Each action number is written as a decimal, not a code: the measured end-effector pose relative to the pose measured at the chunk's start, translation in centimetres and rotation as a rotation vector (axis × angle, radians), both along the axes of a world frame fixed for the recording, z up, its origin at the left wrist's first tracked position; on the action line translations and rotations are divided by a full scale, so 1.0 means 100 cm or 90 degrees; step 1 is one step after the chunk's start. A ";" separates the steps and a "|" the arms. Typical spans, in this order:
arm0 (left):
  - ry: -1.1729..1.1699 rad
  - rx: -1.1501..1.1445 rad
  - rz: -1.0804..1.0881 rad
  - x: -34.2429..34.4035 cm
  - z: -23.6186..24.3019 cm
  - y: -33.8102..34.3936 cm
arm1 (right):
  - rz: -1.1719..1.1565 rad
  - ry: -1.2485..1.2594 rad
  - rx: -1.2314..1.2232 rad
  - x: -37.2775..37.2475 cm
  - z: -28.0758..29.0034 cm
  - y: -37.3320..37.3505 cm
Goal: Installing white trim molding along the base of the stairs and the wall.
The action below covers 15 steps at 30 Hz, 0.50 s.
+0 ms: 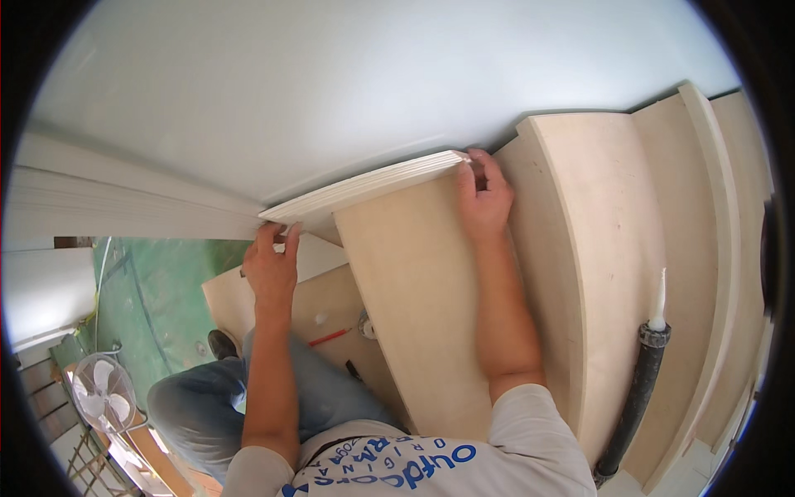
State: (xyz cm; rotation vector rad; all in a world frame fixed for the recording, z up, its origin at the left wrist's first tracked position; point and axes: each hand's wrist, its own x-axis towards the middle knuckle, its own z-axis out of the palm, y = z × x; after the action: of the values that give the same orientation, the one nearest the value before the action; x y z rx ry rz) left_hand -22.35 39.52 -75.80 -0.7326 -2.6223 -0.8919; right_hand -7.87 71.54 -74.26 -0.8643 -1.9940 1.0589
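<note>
White grooved trim piece [364,184] sits along the wall [397,74], at the edge of a wooden tread [422,273]. Right hand [486,199] pinches its right end; left hand [272,261] touches its left end, closure there not determinable. Black tube [633,402] rests on a step to the right; red pencil [330,337] lies lower left.

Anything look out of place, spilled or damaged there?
Nothing looks spilled or broken. Slightly odd: a black tube with a white nozzle lies loose on the stairs at right, where it might get kicked. The white trim board shows no obvious damage.
</note>
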 end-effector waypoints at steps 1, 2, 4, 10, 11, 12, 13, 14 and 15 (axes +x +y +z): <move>0.000 -0.006 0.005 0.000 -0.001 0.001 | 0.005 0.000 -0.006 0.000 0.001 0.000; 0.002 -0.004 0.002 -0.001 -0.001 0.002 | 0.002 -0.009 0.018 0.000 0.002 0.002; 0.005 -0.007 0.004 -0.001 0.000 0.003 | -0.003 0.005 0.048 0.000 -0.004 0.005; 0.006 -0.023 0.001 0.000 0.008 0.006 | 0.018 0.020 -0.010 0.000 -0.003 0.003; 0.016 -0.029 -0.003 0.000 0.007 0.006 | 0.021 0.019 -0.012 0.000 -0.002 0.002; 0.025 -0.034 -0.007 0.000 0.007 0.005 | 0.018 0.011 -0.011 0.000 -0.001 0.002; 0.024 -0.035 -0.006 0.000 0.007 0.005 | 0.015 0.002 -0.009 0.001 0.000 0.001; 0.025 -0.038 -0.006 0.000 0.008 0.005 | 0.015 0.000 -0.010 0.000 -0.001 0.000; 0.026 -0.039 -0.008 0.000 0.007 0.006 | 0.018 0.013 -0.001 0.000 -0.001 0.001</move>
State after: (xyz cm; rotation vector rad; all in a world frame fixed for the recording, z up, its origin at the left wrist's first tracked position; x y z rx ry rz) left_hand -22.31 40.08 -75.06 -0.7751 -2.6221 -0.7933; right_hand -7.91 71.60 -74.36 -0.8254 -1.9932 1.0817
